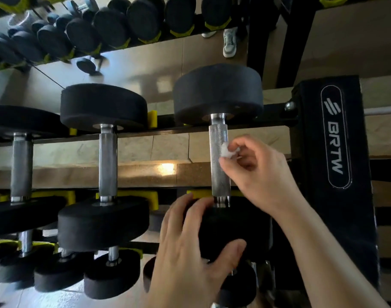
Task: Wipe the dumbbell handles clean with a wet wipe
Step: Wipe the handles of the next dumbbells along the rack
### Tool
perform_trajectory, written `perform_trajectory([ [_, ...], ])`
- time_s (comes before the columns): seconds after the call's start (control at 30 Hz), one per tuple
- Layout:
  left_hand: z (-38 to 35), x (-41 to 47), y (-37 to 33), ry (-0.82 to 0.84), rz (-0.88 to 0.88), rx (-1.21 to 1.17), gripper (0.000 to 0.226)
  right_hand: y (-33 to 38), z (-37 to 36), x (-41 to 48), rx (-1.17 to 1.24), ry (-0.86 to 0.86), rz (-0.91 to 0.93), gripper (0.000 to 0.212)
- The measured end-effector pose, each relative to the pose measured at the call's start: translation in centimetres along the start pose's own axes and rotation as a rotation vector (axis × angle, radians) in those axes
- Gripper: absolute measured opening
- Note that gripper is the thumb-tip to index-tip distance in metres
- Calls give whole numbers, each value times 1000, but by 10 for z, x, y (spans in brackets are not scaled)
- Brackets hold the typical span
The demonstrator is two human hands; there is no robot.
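- At the right end of the middle tier of a black steel rack (336, 134), just beside its upright marked BRTW, lies a black round-headed dumbbell (216, 94) with a knurled steel handle (219, 174). Its far head is on the back rail and its near head is at the front rail.
- The right hand (261, 172) pinches a small crumpled white wet wipe (226, 150) between thumb and fingertips. The wipe touches the right side of the handle, in its upper half.
- The left hand (190, 252) grips the near head of the same dumbbell, fingers curled over its top edge and thumb on the near face.
- Second black dumbbell (107, 161), same style, sits mid-tier to the left, well apart from both hands.
- Third black dumbbell (21, 167) is at the left end of the tier, partly cut by the frame edge.
- Yellow cradle blocks (141, 194) sit under the heads along the front rail.
- On the lower tier at bottom left is a row of smaller black dumbbells (110, 274).
- Along the top edge is another row of black dumbbells (114, 27) on yellow cradles, blurred.
- A grey-white shoe (230, 44) is on the tan floor near top centre.
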State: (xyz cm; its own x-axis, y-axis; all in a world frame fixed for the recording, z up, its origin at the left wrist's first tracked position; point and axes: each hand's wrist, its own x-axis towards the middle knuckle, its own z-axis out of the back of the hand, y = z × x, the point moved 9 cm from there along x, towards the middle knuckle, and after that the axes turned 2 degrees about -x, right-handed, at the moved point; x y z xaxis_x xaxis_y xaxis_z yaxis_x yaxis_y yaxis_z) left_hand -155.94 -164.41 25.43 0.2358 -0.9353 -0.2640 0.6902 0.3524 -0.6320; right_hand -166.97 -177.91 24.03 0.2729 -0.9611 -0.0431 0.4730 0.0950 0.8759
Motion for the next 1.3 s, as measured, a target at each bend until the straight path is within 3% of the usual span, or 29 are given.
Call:
perform_trajectory([
  [0.13, -9, -1, 5, 80, 152, 35, 103, 1, -1, 8, -207, 59, -31, 10],
  [0.3, -9, -3, 6, 23, 100, 17, 107, -8, -18, -25, -320, 533, -157, 6],
  [0.43, -10, -5, 6, -5, 36, -27, 105, 15, -28, -19, -556, 640, -5, 2],
  [0.53, -10, -5, 8, -43, 28, -65, 106, 25, -34, -19, -528, 626, 92, 3],
  [0.7, -9, -8, 10, -119, -8, -139, 105, 33, -11, 1, -359, 245, 155, 8],
  [0.87, -10, -12, 19, -151, 28, -295, 115, 18, -18, -20, -367, 493, 104, 14],
  [1.07, -13, -14, 23, -151, 52, -341, 121, 19, -6, -13, -180, 184, 100, 18],
  [1.1, -13, -14, 23, -150, 51, -328, 121, 23, -10, -15, -209, 233, 117, 16],
  [1.2, -12, -15, 23, -161, 27, -292, 120, 35, -37, -21, -511, 619, 221, 11],
  [1.23, -12, -16, 23, -164, 25, -288, 119, 43, -42, -19, -606, 669, 318, 10],
  [1.3, -11, -15, 23, -177, 21, -286, 118, 64, -43, -2, -707, 547, 520, 15],
])
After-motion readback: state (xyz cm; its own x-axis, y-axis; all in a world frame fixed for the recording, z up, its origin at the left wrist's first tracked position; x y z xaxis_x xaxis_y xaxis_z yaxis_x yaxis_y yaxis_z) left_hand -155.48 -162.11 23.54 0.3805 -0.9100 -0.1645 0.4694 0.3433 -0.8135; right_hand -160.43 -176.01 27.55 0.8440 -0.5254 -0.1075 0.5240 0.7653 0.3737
